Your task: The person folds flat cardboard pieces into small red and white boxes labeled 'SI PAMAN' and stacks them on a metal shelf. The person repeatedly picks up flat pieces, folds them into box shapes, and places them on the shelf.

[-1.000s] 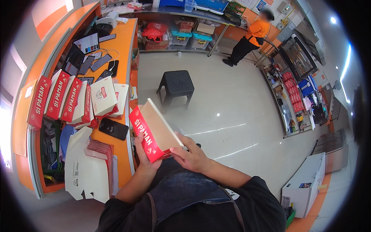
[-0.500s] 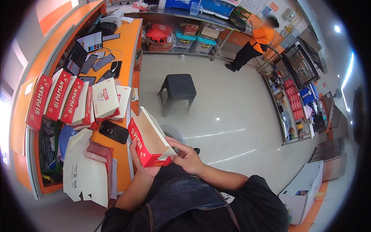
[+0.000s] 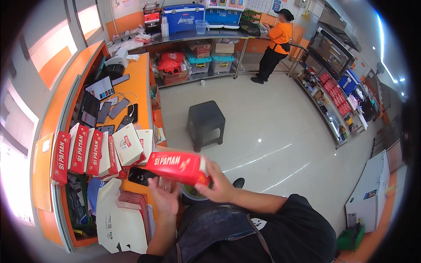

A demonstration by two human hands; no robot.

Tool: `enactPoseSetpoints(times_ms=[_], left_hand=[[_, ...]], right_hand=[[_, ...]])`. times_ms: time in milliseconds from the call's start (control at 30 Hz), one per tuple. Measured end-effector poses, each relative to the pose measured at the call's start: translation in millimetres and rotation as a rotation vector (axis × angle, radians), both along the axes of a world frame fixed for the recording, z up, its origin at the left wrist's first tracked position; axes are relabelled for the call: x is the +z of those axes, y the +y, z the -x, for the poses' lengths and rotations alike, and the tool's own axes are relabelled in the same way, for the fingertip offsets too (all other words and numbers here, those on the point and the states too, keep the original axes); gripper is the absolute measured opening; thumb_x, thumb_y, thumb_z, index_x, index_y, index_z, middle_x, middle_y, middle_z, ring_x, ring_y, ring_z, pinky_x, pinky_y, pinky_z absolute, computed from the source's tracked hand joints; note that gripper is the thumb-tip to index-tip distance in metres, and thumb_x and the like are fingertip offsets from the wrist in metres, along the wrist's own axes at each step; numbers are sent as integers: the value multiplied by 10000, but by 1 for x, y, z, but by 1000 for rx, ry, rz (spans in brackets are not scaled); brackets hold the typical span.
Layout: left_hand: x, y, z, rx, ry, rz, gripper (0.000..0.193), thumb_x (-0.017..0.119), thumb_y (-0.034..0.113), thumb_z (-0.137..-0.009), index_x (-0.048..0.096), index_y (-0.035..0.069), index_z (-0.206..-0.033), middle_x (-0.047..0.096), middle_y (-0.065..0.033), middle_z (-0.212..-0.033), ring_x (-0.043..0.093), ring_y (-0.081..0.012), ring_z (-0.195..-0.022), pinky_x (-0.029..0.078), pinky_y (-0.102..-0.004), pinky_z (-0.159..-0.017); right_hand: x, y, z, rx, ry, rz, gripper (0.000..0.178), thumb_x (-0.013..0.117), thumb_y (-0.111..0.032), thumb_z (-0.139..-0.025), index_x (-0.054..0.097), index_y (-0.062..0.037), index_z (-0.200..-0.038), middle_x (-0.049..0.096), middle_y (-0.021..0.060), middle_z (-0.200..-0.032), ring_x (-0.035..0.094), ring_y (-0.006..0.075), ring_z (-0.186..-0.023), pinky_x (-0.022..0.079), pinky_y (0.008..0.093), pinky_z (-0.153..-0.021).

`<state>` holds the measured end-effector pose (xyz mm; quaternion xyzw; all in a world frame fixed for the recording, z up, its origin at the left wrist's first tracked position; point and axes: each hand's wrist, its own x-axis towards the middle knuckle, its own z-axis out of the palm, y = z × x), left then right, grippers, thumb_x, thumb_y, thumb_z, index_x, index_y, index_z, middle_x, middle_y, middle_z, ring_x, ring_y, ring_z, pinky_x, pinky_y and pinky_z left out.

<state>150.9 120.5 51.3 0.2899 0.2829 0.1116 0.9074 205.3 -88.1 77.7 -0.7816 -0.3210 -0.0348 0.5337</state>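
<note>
My right hand [image 3: 219, 186] grips the right end of a red and white folding food carton [image 3: 173, 164], with its red printed side turned up. Just below the carton, my left hand [image 3: 165, 199] has its fingers spread and holds nothing. To the left stands a row of folded red and white cartons [image 3: 79, 151] on the orange counter [image 3: 139, 79]. Nearer to me lies a stack of flat, unfolded cartons [image 3: 120, 228]. A black phone [image 3: 140, 176] lies between that stack and the row, partly behind my left fingers.
Laptops [image 3: 101, 90], several phones [image 3: 118, 107] and cables lie farther back on the counter. A black stool [image 3: 206, 125] stands on the tiled floor ahead. A bin [image 3: 195, 195] sits partly hidden under the carton. At the back, a person in orange [image 3: 277, 39] stands by a counter.
My left hand has let go of the carton and dropped below it. With my right hand on it, the carton has tipped so its open side no longer shows. The view has shifted.
</note>
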Motion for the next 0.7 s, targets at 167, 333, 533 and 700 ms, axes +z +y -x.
enactPoseSetpoints(times_ms=[167,333,533,700], left_hand=[[-4,34,6,-47,-470,-429,553,506,380,-1073,395,87,-1529,418,-79,-1570,500,-192,-1275,439,-343,-983],[25,31,19,-374,-516,-996,718,672,365,-1002,359,33,-1557,428,-124,-1513,497,-188,-1248,449,-327,-968],[15,30,45,-237,-513,-1017,974,778,488,-898,288,15,-1594,361,-139,-1556,533,-112,-1004,460,-234,-724],[10,21,59,-125,-408,-1024,897,784,432,-909,328,20,-1562,458,-119,-1469,546,-107,-996,475,-264,-753]], right_hand=[[6,-29,-27,99,612,-526,589,472,-140,-1057,276,71,-1570,476,187,-1519,486,250,-1390,362,365,-1160],[-15,-48,-20,102,915,-657,540,450,-321,-1054,439,28,-1466,588,182,-1411,575,272,-1313,421,436,-1135],[-21,-39,-21,70,1010,-526,535,452,-415,-1042,521,-37,-1414,620,101,-1390,623,265,-1240,500,447,-1032],[-7,-12,-27,66,1180,-542,507,438,-427,-1050,548,-66,-1389,664,91,-1327,668,250,-1163,561,434,-936]])
